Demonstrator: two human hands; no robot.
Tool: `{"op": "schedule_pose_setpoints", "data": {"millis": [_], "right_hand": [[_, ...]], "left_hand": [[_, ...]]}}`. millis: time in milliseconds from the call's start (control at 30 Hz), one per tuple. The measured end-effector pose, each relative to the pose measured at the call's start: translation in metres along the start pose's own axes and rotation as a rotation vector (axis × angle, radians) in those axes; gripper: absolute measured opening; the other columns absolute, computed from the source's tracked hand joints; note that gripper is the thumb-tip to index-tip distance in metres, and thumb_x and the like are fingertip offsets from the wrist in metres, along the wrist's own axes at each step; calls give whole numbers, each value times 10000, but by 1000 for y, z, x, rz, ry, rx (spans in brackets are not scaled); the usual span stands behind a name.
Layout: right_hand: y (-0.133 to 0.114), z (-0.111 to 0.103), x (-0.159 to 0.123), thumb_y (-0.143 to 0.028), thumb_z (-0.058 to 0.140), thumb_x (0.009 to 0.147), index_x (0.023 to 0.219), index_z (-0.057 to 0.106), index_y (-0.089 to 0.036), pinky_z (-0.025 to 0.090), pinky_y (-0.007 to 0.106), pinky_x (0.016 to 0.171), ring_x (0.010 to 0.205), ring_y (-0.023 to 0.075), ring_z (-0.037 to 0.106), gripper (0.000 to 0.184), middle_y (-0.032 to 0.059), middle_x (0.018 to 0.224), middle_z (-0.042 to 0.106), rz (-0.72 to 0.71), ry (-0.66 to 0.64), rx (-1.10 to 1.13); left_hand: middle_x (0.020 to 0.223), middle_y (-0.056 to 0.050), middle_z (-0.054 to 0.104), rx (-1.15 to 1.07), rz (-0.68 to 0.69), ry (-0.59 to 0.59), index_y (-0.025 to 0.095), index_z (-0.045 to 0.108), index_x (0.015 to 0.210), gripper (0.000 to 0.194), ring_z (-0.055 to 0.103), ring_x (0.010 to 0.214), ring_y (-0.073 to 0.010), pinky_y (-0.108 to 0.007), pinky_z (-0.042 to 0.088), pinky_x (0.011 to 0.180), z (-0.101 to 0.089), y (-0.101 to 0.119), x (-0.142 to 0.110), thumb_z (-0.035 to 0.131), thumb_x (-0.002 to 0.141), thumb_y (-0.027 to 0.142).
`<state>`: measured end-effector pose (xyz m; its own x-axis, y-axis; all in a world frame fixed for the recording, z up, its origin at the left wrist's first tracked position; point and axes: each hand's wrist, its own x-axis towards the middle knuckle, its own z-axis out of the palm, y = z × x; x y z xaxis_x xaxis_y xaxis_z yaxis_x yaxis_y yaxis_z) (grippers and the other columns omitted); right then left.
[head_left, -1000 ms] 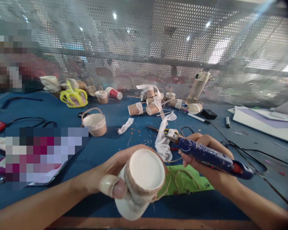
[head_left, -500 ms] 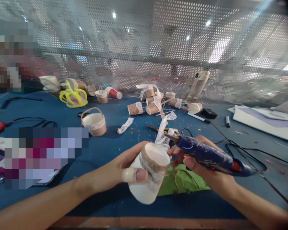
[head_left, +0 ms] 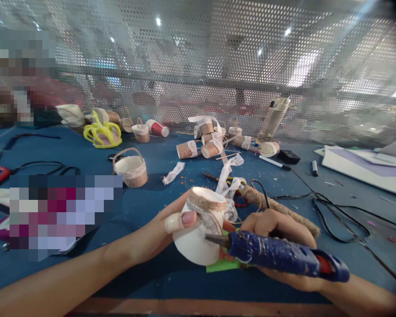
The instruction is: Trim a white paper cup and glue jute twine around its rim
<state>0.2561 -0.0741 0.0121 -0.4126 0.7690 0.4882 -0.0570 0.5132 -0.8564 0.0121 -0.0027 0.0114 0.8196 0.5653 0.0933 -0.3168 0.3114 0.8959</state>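
Observation:
In front of me my left hand (head_left: 176, 224) is wrapped around a white paper cup (head_left: 198, 246), thumb on its side and a bandage on that thumb. Jute twine (head_left: 206, 200) circles the cup near its upper end, with a loose strand down the side. My right hand (head_left: 277, 229) grips a blue hot glue gun (head_left: 273, 255), its metal nozzle pointing left, close to the cup's wall. Behind the cup lie white lace ribbon (head_left: 231, 187) and a spool of twine (head_left: 280, 207), with scissors (head_left: 240, 200) partly hidden. Beneath the hands a green sheet (head_left: 222, 264) shows.
A small twine basket (head_left: 132, 171) stands left of centre. Several twine-wrapped cups (head_left: 211, 147) are piled at the back. A bottle (head_left: 273, 119) leans by the perforated metal screen (head_left: 185, 53). Black cable (head_left: 336, 233) and white sheets (head_left: 366, 171) lie at right.
The glue gun has come down and left, its nozzle moving from beyond the cup's rim to its side. The cup has turned more upright. The twine spool has come into view.

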Motion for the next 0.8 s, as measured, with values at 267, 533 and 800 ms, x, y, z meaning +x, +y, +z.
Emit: {"op": "schedule_pose_setpoints", "data": {"millis": [267,533,800], "right_hand": [[-2,2,6,-314,688,837,876,552,-234,551,375,717,821,229,677,162,81,928,698,24,-94,50],[-5,5,8,-116,747,764,797,518,-215,583,313,648,741,190,746,252,29,930,667,181,-34,268],[2,5,5,-153,750,799,861,538,-214,638,312,645,828,197,758,229,26,1001,665,286,-39,534]], "left_hand": [[1202,-165,700,-7,-5,-33,167,559,1291,586,708,903,-248,-295,559,714,2,2,0,681,821,497],[868,-127,711,-203,-90,-217,96,690,1071,647,641,546,-198,-307,518,519,2,5,-1,640,728,642],[837,-88,715,-262,-172,-288,146,670,1043,719,545,498,-132,-225,430,454,4,2,-4,634,627,731]]}}
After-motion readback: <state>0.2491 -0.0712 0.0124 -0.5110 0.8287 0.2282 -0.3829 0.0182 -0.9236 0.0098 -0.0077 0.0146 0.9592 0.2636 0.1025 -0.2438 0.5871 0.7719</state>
